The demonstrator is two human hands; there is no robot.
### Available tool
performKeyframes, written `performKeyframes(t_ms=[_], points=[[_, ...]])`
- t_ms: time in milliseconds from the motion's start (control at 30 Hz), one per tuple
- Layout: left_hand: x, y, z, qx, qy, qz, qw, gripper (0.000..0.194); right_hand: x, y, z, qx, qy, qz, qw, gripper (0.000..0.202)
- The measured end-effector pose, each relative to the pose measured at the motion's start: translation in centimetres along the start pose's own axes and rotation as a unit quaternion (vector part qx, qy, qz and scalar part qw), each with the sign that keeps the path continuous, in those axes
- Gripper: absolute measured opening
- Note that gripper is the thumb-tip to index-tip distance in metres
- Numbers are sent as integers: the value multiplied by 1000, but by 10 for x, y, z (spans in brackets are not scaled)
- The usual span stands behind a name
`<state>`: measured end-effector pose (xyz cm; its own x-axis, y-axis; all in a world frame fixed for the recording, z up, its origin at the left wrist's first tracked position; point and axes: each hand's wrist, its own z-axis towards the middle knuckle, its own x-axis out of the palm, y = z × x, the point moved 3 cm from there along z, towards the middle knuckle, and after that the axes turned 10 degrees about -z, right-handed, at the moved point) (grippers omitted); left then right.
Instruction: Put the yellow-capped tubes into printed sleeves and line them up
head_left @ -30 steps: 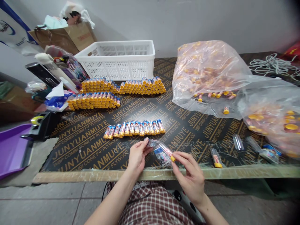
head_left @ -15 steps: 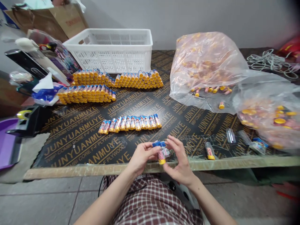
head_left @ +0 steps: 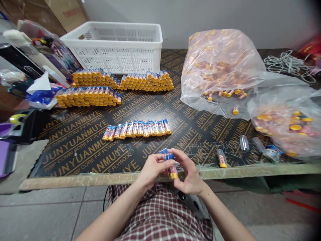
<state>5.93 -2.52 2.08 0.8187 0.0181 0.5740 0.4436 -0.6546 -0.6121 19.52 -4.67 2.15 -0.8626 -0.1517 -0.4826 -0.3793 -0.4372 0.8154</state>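
Yellow end toward the lap, the tube is hanging at the table's front edge, left hand is pinching it from its left, right hand is bracketing its right, and I'm not managing to tell whether that one's touching.

Table: gold print on black, repeated in slanting bands in front of and to the right of the white basket. Large line reads "JUNYUANMUYE"; smaller line beneath reads "WBP COMBI CORE F-F PLYWOOD". Several repeats are partly covered.

Brown paper bag, behind and left of the basket: one line of reddish capitals, apparently starting "TU"; remainder not legible.

Row of tubes, in front of the basket: printed blue labels, wording too small to read.

Loose tube, front right of the basket: pale lettering on red, not legible.
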Motion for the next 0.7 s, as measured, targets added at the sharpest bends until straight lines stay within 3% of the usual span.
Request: performKeyframes(t_ms=[367, 433, 500, 567, 633, 700], points=[[1, -1, -2, 10, -12, -4, 1000, 37, 7, 2, 3, 20, -12, 19, 1000, 84], [-4, -12, -1, 38, -13, 24, 999, 35, 7, 3, 6, 20, -10, 23, 999, 83], [-19, -37, 0, 106, -46, 87, 990, 33, -1, 3, 9, 21, -19, -1, 1000, 84], [-45, -75, 0, 207, -130, 179, 953, 33, -20, -3, 9, 45, -62, -52, 996, 85], [-77, -117, -1, 301, -270, 289, 868, 38, -44, -14, 5, 92, -131, -107, 981, 82], [-105, -150, 1, 331, -368, 395, 774, 41, -66, -26, -2, 134, -189, -149, 961, 71]])
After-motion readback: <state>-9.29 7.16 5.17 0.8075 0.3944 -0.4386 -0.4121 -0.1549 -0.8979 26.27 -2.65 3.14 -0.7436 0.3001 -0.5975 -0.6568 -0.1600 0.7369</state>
